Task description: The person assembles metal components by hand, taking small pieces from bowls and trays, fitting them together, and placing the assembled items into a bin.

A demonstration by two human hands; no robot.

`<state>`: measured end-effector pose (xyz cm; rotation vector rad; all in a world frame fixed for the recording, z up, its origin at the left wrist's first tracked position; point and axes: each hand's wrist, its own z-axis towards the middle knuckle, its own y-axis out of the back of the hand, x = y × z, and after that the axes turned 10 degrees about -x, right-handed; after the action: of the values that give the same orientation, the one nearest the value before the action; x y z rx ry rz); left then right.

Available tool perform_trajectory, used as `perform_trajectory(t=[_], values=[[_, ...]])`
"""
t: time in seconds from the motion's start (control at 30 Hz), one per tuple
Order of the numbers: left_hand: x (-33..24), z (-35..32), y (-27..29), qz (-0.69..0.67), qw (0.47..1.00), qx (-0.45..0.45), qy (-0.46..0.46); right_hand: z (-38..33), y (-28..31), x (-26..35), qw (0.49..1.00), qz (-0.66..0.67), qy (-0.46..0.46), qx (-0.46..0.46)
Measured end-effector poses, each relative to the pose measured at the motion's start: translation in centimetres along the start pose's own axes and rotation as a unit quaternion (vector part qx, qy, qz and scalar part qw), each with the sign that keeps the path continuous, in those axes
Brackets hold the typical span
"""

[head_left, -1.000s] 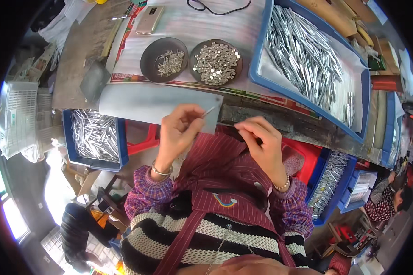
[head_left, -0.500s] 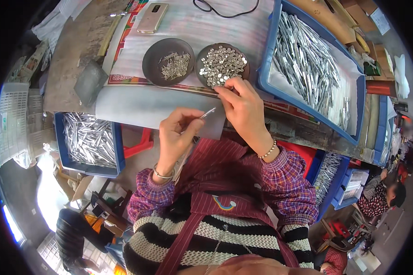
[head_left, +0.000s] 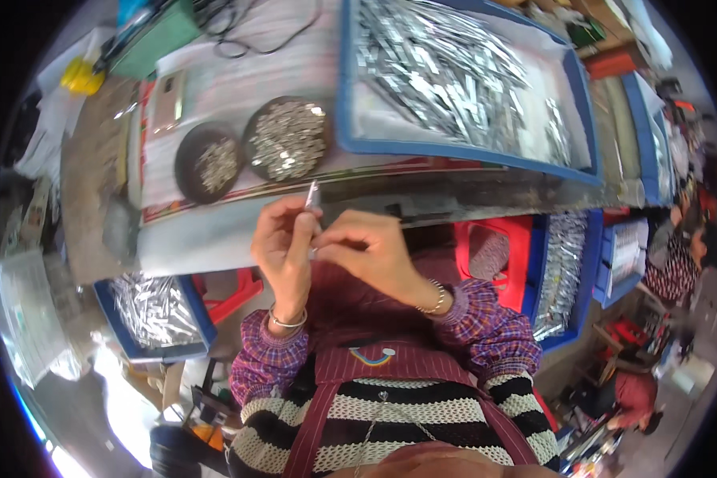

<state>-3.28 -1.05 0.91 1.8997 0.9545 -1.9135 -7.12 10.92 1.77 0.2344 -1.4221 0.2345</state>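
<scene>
My left hand [head_left: 283,251] is closed, pinching a thin, shiny metal strip [head_left: 312,195] between thumb and fingers, with one end pointing up. My right hand [head_left: 378,251] meets it from the right, thumb and fingertips pinched together close to the strip's lower part. Whatever lies between the right fingertips is too small and blurred to make out. Just beyond my hands are two dark round bowls. The left bowl [head_left: 185,169] holds small thin pins [head_left: 217,163]; the right bowl [head_left: 252,150] holds many small round metal pieces [head_left: 291,139].
A large blue tray [head_left: 470,161] of long metal strips covers the table's right. A lower blue bin [head_left: 167,350] with more strips stands at left. Red stools [head_left: 518,263] and another blue bin [head_left: 585,279] are at right. A phone [head_left: 168,102] lies on the table; people [head_left: 629,398] sit farther right.
My right hand has left the rim of the bowl of round pieces and come to the strip in my left hand. The strip now points more upright. The whole view has turned and shifted.
</scene>
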Motion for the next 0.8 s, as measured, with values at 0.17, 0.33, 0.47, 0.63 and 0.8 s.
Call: perform_trajectory(t=[0.17, 0.33, 0.47, 0.63, 0.8], values=[[0.3, -0.7, -1.1, 0.026, 0.999, 0.031, 0.016, -2.1, 0.5, -0.9, 0.998, 0.051, -0.049, -0.006], [1.0, -1.6, -1.6, 0.058, 0.998, 0.036, 0.003, -2.3, 1.9, -1.6, 0.994, 0.083, -0.058, 0.045], [0.8, -2.0, -1.8, 0.059, 0.997, 0.042, 0.008, -2.2, 2.5, -1.1, 0.999, 0.029, 0.002, 0.034], [0.6, -2.0, -2.1, 0.066, 0.996, 0.062, -0.002, -2.1, 2.8, -1.3, 0.998, 0.039, 0.007, 0.058], [0.8, -2.1, -2.0, 0.074, 0.994, 0.074, 0.007, -2.5, 3.2, -1.8, 0.990, 0.088, -0.081, 0.081]])
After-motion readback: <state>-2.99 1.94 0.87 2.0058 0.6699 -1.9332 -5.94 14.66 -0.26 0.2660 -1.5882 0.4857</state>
